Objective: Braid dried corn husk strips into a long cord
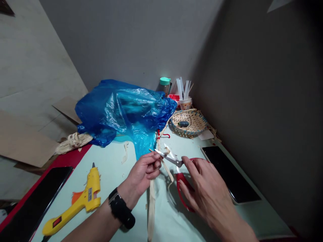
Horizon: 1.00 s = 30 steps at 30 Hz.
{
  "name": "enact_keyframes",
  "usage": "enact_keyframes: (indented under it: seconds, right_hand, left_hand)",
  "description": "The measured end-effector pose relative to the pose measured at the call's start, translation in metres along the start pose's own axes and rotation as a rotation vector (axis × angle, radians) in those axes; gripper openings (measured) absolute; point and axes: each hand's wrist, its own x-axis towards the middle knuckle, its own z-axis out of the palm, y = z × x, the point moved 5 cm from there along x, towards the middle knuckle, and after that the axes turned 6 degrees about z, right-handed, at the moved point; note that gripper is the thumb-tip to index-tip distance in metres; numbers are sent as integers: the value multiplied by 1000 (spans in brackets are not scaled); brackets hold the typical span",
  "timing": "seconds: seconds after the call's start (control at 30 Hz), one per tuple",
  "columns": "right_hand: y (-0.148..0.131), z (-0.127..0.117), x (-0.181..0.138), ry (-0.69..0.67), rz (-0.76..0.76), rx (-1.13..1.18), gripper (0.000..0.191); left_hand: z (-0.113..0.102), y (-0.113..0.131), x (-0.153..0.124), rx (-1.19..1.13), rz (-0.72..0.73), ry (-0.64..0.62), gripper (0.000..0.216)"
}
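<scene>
My left hand [141,173], with a black watch on the wrist, pinches a pale, flat plant-fibre strip [150,211]. One length of it hangs down over the table, and another curls out to the right. A thin brown tip [150,150] pokes out above the fingers; its kind is unclear. My right hand [209,188] grips red-handled scissors [178,163]. Their blades stand apart at my left fingertips, with a bit of the pale fibre between them. Whether the blades touch the strip I cannot tell.
A yellow glue gun [93,190] lies left, beside a dark phone [42,201]. Another phone [232,174] lies right. Behind are a blue plastic bag [113,107], a woven basket [199,120] with a dark thread spool [183,124], a cup [186,104] of translucent sticks and a green-lidded jar [165,81].
</scene>
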Motion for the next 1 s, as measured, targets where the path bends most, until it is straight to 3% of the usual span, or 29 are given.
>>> enact_keyframes:
  seconds: [0.63,1.0]
  right_hand:
    - [6,1,-29,106,-14,-17,27]
    - [41,-9,-51,30,108,-145,31]
  left_hand:
    - [-1,-1,-1,101,-21,-24,12]
    - [-2,0,-1,83,-69,-30,15]
